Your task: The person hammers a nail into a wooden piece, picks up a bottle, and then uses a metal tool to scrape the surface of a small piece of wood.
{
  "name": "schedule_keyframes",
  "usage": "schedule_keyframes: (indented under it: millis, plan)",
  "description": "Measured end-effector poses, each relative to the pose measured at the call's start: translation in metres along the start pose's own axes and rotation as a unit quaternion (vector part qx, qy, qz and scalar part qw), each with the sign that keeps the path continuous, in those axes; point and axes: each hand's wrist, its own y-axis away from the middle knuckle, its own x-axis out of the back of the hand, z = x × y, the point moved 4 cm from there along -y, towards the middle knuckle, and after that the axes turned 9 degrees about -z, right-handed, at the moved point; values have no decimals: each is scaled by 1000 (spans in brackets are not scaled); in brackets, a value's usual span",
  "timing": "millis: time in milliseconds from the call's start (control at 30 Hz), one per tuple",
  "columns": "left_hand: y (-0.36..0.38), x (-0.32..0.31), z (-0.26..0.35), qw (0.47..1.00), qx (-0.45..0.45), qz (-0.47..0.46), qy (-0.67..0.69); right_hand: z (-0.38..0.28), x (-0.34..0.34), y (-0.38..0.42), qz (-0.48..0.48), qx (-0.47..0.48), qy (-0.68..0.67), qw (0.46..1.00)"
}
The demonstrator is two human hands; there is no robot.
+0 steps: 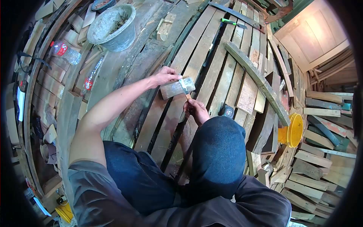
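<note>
A narrow, flat-bladed chisel (184,87) with a brownish handle slants across a worn, pale sharpening stone (169,91). My right hand (197,112) wraps its fingers round the handle end, on the near side of the stone. At the far end of the blade, my left hand (165,76) pinches the tip between thumb and fingers. The stone lies on the slatted wooden bench top (196,49), and the chisel covers part of it. Just right of my right hand sits a dark tape measure (228,111), close beside my knee.
A grey bucket (113,30) holding scraps stands at the upper left, near plastic bottles (65,52). A green-handled knife (233,23) and a hand saw (236,16) lie at the far end. A long beam (257,79) crosses the slats toward a yellow bucket (295,130).
</note>
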Motion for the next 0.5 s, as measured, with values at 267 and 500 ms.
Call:
schedule_keyframes:
  millis: [267,500]
  plan:
    - [0,1,-4,1000,2,-8,-11,4,0,-3,-2,7,33,999]
    - [3,-1,4,999,4,-36,35,3,-4,-1,-58,0,-207,977]
